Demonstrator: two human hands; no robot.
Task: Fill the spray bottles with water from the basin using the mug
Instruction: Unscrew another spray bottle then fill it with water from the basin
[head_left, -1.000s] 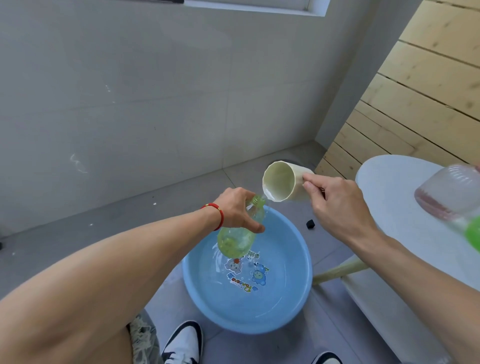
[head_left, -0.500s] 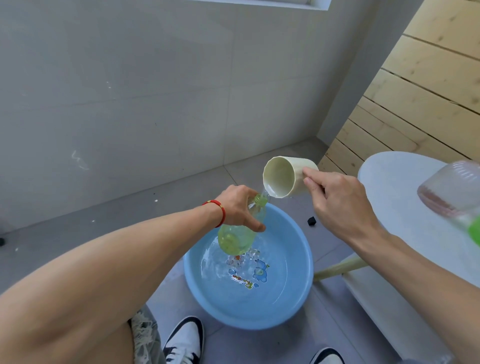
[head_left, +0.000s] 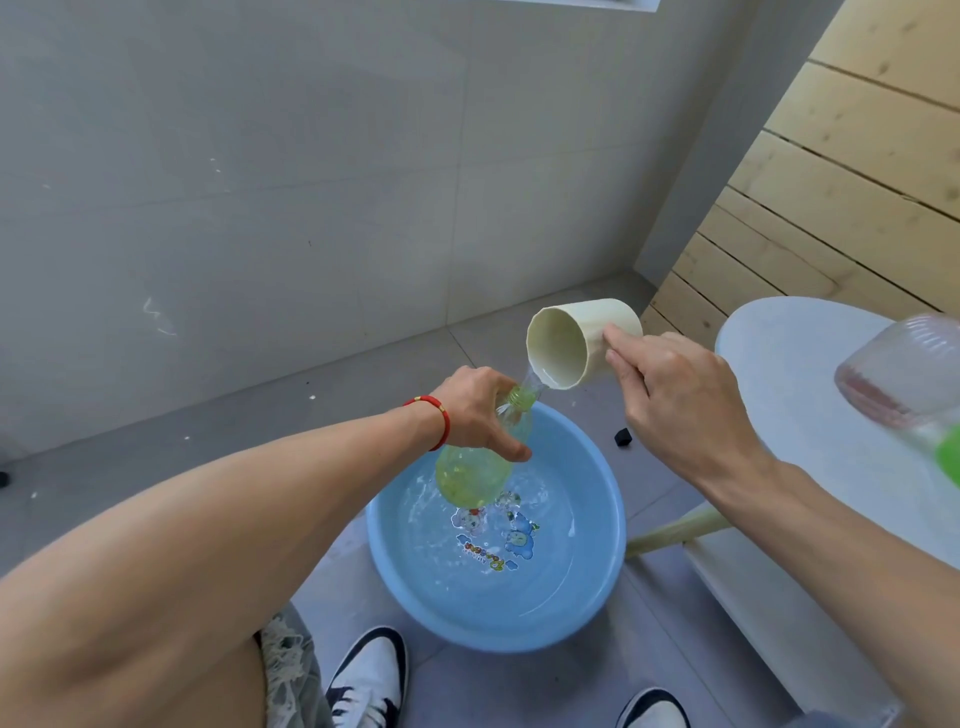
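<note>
While water runs from the tipped mug (head_left: 576, 345) into the green bottle (head_left: 480, 462), the head view shows both held above the basin (head_left: 597, 587). The left hand (head_left: 480, 410) has its grip curled round the bottle's shoulder; the right hand (head_left: 675, 400) has its grip pinching the mug's side. Judgement: hold the lip just over the neck and pour slowly, so spill falls into the basin. A pink bottle (head_left: 898, 369) lies on the surface (head_left: 789, 364) right of the basin.

Basin (head_left: 597, 582) glossy blue plastic; mug (head_left: 608, 322) matt cream plastic; bottle (head_left: 470, 475) clr grn.
</note>
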